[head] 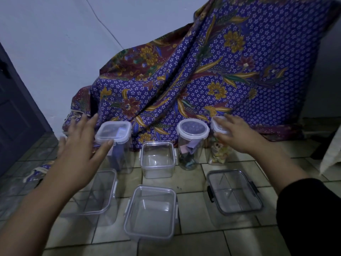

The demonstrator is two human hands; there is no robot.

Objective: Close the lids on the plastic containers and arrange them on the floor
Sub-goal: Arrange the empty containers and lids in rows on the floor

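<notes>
Several clear plastic containers stand on the tiled floor. In the back row are a tall square jar (118, 145), a small square box (157, 159), a round jar (191, 143) with coloured bits inside, and a far-right jar (218, 154) with pale contents. In the front row are a left box (97, 196), a middle box (151, 211) and a grey-rimmed box (234, 193). My left hand (81, 143) hovers with fingers spread, its thumb touching the tall square jar's lid. My right hand (232, 133) rests over the far-right jar's lid, hiding most of it.
A purple floral cloth (212, 74) drapes over something behind the back row and spills onto the floor. A dark door (16, 117) stands at the left. The pale wall (64, 43) rises behind. Something white (332, 154) sits at the right edge.
</notes>
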